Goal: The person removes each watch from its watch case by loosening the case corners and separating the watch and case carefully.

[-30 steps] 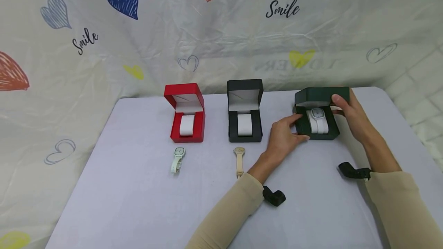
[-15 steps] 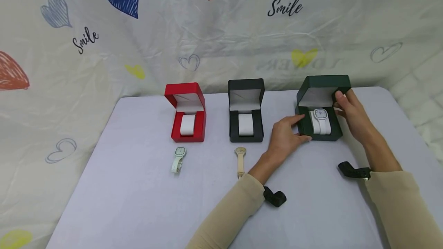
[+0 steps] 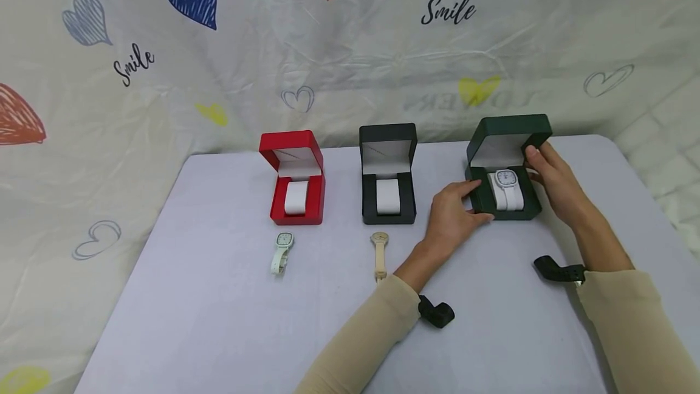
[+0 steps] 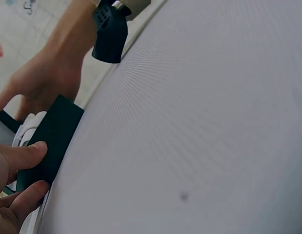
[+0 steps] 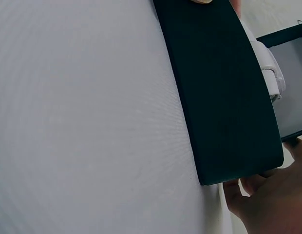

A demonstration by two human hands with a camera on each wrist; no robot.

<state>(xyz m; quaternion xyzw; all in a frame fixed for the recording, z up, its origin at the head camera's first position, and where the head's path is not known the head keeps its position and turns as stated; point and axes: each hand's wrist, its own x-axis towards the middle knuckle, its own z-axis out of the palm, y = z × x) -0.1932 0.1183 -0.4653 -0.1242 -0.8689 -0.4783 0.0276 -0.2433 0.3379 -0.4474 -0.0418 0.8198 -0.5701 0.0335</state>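
The green watch box (image 3: 505, 190) stands on the table (image 3: 219, 321) between both hands, its lid up, and a white watch (image 3: 507, 187) sits on the cushion inside. The left hand (image 3: 451, 214) holds the front left corner of the box, thumb and fingers curled against its side. The right hand (image 3: 555, 184) touches the right edge of the lid with its fingertips; from the pictures I cannot tell whether it grips the lid or only steadies it. It seems the step in hand is the handling of this lid, with the base held firm. The next move asks for a soft, even turn at the hinge while the left hand keeps the box from sliding. To the left of the left hand stand a black box (image 3: 387, 175) and a red box (image 3: 295, 178), both open with bare cushions, and before them lie a beige watch (image 3: 378, 254) and a pale green watch (image 3: 281, 251).
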